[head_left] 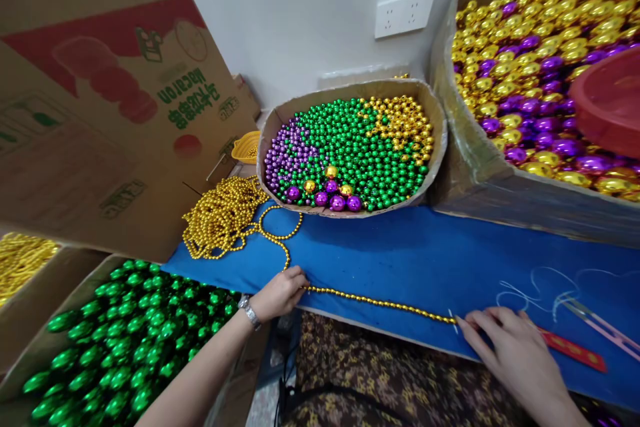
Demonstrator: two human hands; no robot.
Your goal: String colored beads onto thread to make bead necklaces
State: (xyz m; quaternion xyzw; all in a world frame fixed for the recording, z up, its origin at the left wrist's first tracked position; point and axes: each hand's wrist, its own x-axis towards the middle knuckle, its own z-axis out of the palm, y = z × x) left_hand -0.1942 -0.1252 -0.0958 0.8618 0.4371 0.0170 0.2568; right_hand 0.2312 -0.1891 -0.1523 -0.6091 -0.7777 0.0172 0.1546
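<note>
A gold bead strand point(373, 300) is stretched along the front edge of the blue cloth. At its left, my left hand point(284, 292), with a watch on the wrist, is closed on the strand. My right hand point(510, 343) pinches the strand's right end, where a short white piece of thread or thin stick point(453, 321) shows by the fingertips. From my left hand the strand loops back to a heap of gold bead strands point(225, 217). Pink-handled tweezers or snips point(607, 330) and a red strip point(575, 350) lie beyond my right hand.
A low cardboard tray point(440, 143) of purple, green and gold beads stands at the back. Right of it is a large box point(480, 193) of gold and purple beads with a red basin point(610, 103). Green beads point(135, 327) fill a box at lower left. Loose clear thread point(533, 293) lies at right.
</note>
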